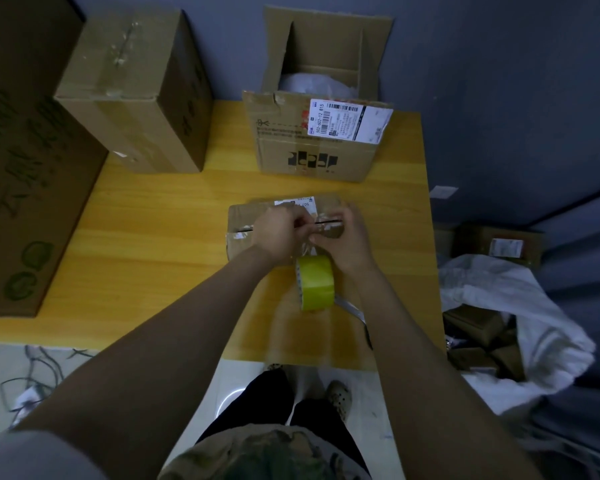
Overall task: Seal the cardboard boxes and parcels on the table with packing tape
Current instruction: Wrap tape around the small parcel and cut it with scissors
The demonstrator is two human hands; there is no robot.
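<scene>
I see the small flat parcel [242, 221] at frame centre on the yellow table [153, 244]; left hand [280, 231] and right hand [347, 237] meet over it, both pinching clear tape; yellow-green tape roll [315, 283] sits just below them.

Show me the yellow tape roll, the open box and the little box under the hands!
yellow tape roll [316, 280], head view: outer yellow band.
open box [274, 157], head view: front wall.
little box [240, 217], head view: top, left part.
</scene>
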